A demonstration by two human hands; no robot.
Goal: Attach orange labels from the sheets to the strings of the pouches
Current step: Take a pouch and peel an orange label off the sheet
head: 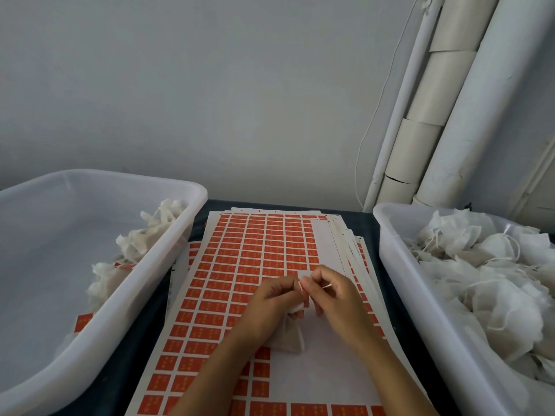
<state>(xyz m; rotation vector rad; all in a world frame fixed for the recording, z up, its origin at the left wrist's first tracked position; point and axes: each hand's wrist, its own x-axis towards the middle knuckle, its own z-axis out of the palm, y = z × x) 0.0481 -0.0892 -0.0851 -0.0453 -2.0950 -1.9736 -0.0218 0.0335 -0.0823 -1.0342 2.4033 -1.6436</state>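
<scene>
A stack of label sheets [240,265] with rows of orange labels lies in the middle of the dark table. Over it my left hand [270,298] and my right hand [333,292] meet fingertip to fingertip. Between them they pinch a small orange label [300,286] seen edge-on, with a thin string at it. A white mesh pouch [289,337] hangs below my left hand, partly hidden by the wrist. A second orange edge [326,285] shows inside my right hand's curled fingers.
A white plastic bin [168,244] on the left holds several pouches along its right wall. A second white bin [390,265] on the right is heaped with pouches and strings. Cardboard tubes and pipes [420,130] lean on the wall at the back right.
</scene>
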